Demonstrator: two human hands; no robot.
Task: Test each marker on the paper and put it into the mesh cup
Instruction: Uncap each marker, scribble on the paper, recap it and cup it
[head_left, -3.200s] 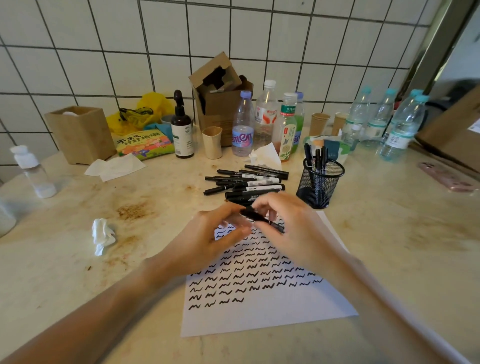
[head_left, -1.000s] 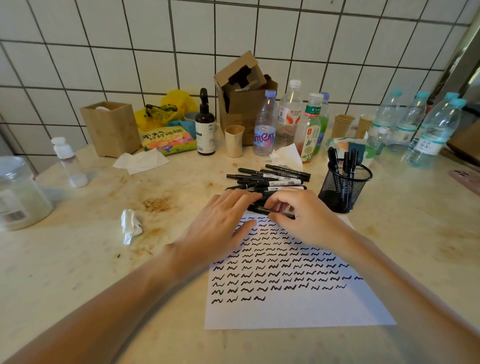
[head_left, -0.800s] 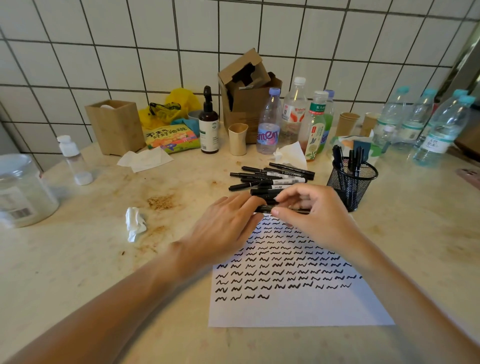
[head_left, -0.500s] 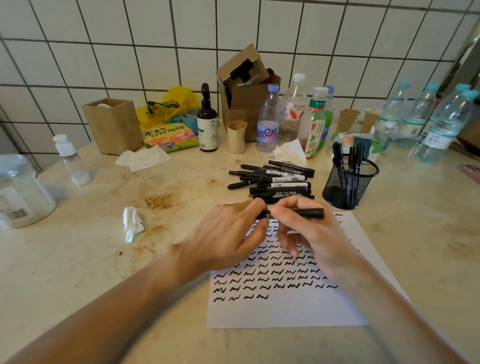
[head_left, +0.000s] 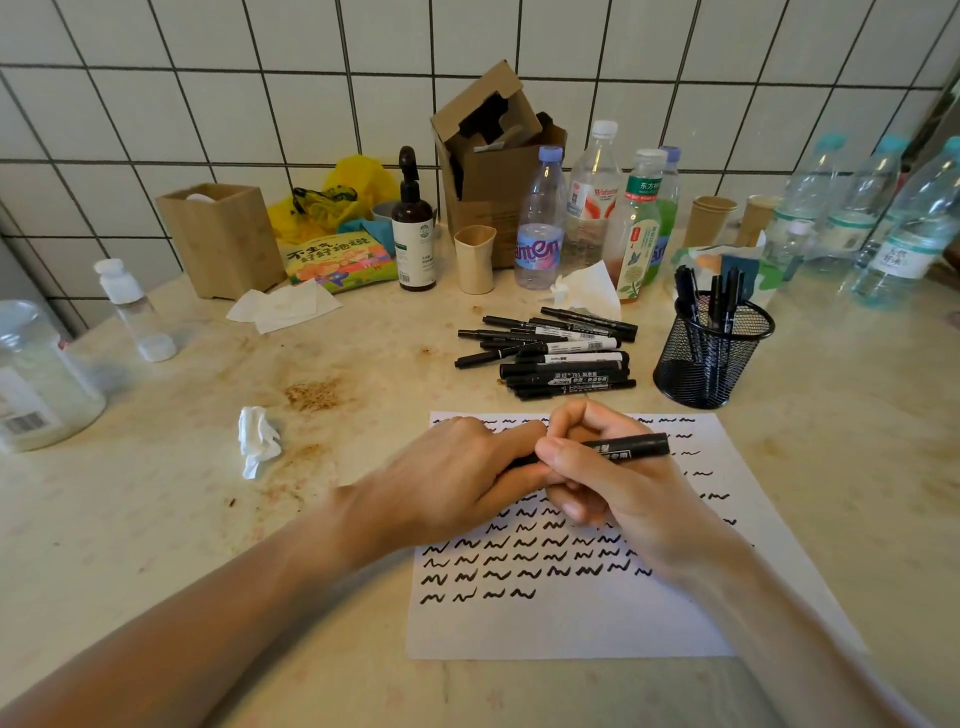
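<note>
Paper (head_left: 571, 618) lay nearest; above its middle both hands met on one marker (head_left: 631, 448); right hand (head_left: 608, 480) curled round the barrel, left hand (head_left: 462, 480) pinching the cap end; looked light, stiff, smooth plastic, so grip mid-barrel & pull cap straight; beyond the paper, spare markers (head_left: 561, 358); mesh cup (head_left: 711, 353) far-right of the paper.

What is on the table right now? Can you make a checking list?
Surface: pale stone table with brown stains.
Job's things: held marker over the paper of squiggles; marker pile behind; mesh cup holds several.
Clutter: water bottles, cardboard box, crumpled tissue, plastic jar.
Grippers: left hand and right hand both grip the marker.
Cables: nothing seen.
Surroundings: white tiled wall.
</note>
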